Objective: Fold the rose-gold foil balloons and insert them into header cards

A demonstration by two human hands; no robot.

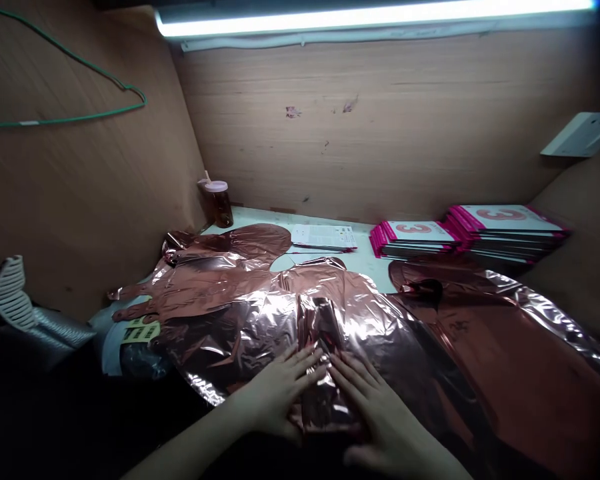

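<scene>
A deflated rose-gold foil balloon [260, 320] lies spread flat across the table in front of me. A narrow folded strip of the foil [325, 353] runs down its middle toward me. My left hand [280, 390] lies flat on the foil just left of that fold, fingers stretched out and slightly apart. My right hand [375, 410] lies flat on the right side of the fold, fingers extended, their tips close to those of the left. Neither hand grips anything.
More rose-gold foil balloons [505, 333] are piled at the right and another [215, 267] at the left back. Stacks of pink-edged packaging cards [505, 230] sit at the back right, a paper sheet [325, 237] at centre back, a lidded drink cup [219, 203] in the corner. Cardboard walls enclose the table.
</scene>
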